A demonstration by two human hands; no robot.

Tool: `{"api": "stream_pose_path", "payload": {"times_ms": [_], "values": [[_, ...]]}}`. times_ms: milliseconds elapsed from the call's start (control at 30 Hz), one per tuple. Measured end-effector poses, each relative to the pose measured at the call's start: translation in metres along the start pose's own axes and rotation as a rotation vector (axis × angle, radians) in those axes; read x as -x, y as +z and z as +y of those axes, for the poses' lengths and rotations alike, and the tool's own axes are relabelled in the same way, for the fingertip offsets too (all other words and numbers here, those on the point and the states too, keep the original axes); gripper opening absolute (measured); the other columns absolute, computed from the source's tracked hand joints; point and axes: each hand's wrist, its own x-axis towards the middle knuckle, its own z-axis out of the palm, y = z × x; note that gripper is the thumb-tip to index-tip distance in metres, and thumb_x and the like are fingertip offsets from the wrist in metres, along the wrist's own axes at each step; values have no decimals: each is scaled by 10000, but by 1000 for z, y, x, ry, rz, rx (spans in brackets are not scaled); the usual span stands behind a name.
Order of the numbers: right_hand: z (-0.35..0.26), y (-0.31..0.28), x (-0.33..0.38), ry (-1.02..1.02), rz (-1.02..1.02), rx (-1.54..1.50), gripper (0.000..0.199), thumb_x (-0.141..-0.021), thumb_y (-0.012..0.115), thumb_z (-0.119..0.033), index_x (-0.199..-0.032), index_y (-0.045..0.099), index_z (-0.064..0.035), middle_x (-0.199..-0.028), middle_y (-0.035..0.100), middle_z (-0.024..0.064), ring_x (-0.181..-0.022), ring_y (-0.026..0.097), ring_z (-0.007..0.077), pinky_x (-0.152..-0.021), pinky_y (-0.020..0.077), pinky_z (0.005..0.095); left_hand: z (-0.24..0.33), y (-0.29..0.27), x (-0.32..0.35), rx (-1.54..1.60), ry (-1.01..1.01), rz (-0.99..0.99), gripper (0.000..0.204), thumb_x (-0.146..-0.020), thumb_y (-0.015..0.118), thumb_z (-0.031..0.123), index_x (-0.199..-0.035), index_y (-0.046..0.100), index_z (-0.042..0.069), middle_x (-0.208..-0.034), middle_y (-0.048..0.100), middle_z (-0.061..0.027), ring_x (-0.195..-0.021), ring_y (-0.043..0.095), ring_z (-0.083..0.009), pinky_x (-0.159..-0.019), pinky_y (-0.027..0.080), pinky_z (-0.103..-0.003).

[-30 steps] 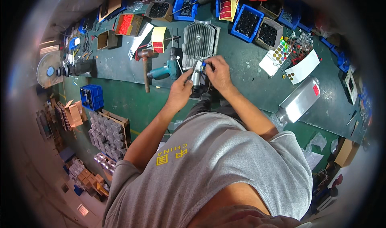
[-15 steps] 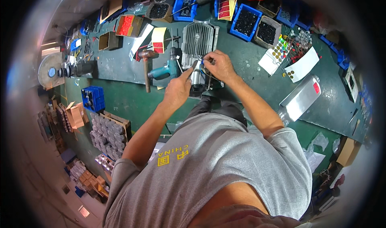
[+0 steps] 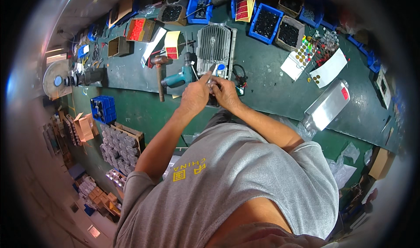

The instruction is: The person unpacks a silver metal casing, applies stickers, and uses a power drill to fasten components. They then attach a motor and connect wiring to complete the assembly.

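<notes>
A finned grey metal housing (image 3: 214,44) lies on the bench in front of me. My left hand (image 3: 195,96) is at its near left end, index finger extended and the other fingers curled; a dark pointed piece shows by that fingertip. Close beside it, my right hand (image 3: 225,94) is closed in a pinch over the near end. Whatever the fingers hold is hidden. A round blue part (image 3: 221,67) sits on the housing just beyond my hands. Black cables (image 3: 239,75) curl out on its right side.
Left of the housing lie a teal power driver (image 3: 177,78) and a hammer (image 3: 160,68). Blue bins (image 3: 266,24) and boxes of small parts line the back. To the right are sticker sheets (image 3: 329,68) and a shiny metal cover (image 3: 327,106). A grinding wheel (image 3: 56,79) stands far left.
My right hand has come down and left, nearer to me and against my left hand. The blue part and black cables now show uncovered. My left hand has barely shifted.
</notes>
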Motion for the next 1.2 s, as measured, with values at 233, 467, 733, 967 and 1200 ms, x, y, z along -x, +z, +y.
{"api": "stream_pose_path", "payload": {"times_ms": [233, 467, 733, 967, 1200], "values": [[4, -2, -1, -29, 57, 54, 268, -915, 594, -1, -1163, 692, 32, -887, 720, 223, -782, 713, 269, -723, 550, 360, 15, 6, 0, -182, -40, -32, 455, -980, 573, 194, -1427, 549, 118, -928, 706, -278, -887, 694, -456, -791, 543, -562], [14, 4, -5, 13, 57, -57, 254, -910, 612, -20, -1142, 706, 24, -866, 717, 245, -751, 729, 293, -704, 547, 367, 22, -12, -14, -235, 79, -51, 443, -971, 564, 150, -1411, 569, 96, -922, 698, -291, -894, 685, -472, -802, 547, -568], [1, -4, 0, 4, 63, 47, 210, -932, 627, -32, -1119, 692, 39, -907, 732, 199, -804, 706, 190, -742, 540, 330, 11, 18, -2, -198, -41, -38, 479, -1020, 497, 219, -1491, 469, 133, -929, 704, -279, -872, 684, -477, -770, 531, -580], [2, -6, 2, 26, 72, 86, 242, -919, 640, -46, -1136, 690, 49, -929, 746, 182, -830, 711, 187, -764, 547, 333, -24, 46, -2, -19, 50, 120, 471, -1020, 500, 215, -1489, 480, 166, -950, 698, -289, -880, 670, -491, -770, 520, -589], [3, -5, 2, 27, 81, 82, 228, -922, 635, -44, -1124, 680, 51, -913, 743, 158, -824, 698, 172, -763, 545, 328, -17, 52, -1, 234, -11, 172, 448, -1004, 541, 216, -1445, 533, 139, -915, 688, -288, -863, 666, -490, -767, 512, -577]]}}
